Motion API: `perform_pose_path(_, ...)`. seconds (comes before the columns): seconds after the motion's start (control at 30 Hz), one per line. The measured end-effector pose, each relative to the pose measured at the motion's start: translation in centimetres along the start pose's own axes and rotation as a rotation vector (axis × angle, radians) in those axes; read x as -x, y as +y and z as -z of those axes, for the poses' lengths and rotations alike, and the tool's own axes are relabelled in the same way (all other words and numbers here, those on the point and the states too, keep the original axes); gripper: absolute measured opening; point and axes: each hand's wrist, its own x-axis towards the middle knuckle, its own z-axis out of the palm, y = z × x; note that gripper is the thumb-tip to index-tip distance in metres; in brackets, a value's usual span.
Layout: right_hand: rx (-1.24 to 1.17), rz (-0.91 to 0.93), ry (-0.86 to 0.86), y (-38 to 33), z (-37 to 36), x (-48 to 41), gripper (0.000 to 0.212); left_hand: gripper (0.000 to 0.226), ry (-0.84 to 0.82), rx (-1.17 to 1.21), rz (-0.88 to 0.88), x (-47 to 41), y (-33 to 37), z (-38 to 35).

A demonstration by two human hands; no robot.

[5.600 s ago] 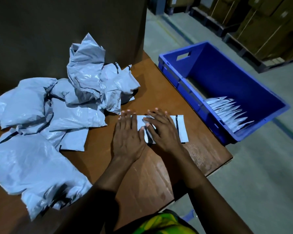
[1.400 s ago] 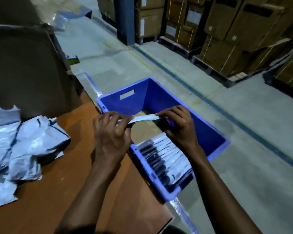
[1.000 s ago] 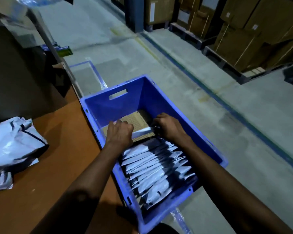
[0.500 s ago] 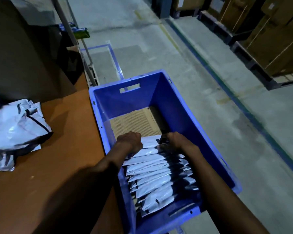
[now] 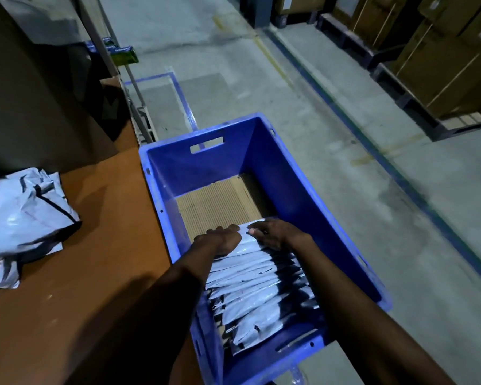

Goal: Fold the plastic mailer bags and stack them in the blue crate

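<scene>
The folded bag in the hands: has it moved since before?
Yes. The folded bag went down from above the blue crate rim onto the stacked bags inside.

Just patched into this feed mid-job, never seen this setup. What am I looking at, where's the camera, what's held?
No machine here: a person works with bare hands, and the one camera sits on their head, looking down. The left hand and right hand hold a folded bag at the far end of a row of folded bags inside the blue crate, which has cardboard on its floor. Crumpled unfolded bags lie on the brown table to the left.
</scene>
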Motion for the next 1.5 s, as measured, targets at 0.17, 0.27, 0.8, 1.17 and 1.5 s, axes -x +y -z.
perform_pose_path(0.17,0.057,-0.006,-0.013,-0.4,0.9,0.3,0.047,0.073,-0.078,0.124,-0.02,-6.0,-1.7,-2.1)
perform_pose_path(0.27,0.053,0.005,-0.024,-0.1,0.4,0.1,0.045,0.073,-0.084,0.17,-0.022,-5.9,-1.6,-2.1)
perform_pose_path(0.8,0.11,0.014,0.052,-1.1,0.8,0.3,0.049,0.087,-0.006,-0.067,-0.169,1.2,0.5,0.8)
perform_pose_path(1.17,-0.143,0.06,0.305,-2.1,2.2,3.8,0.04,0.056,0.32,-0.256,-0.252,10.5,-0.6,2.8)
perform_pose_path(1.5,-0.4,0.205,0.729,-9.6,-1.6,12.0,0.027,0.038,0.962,-0.069,-0.706,17.2,-8.0,1.3)
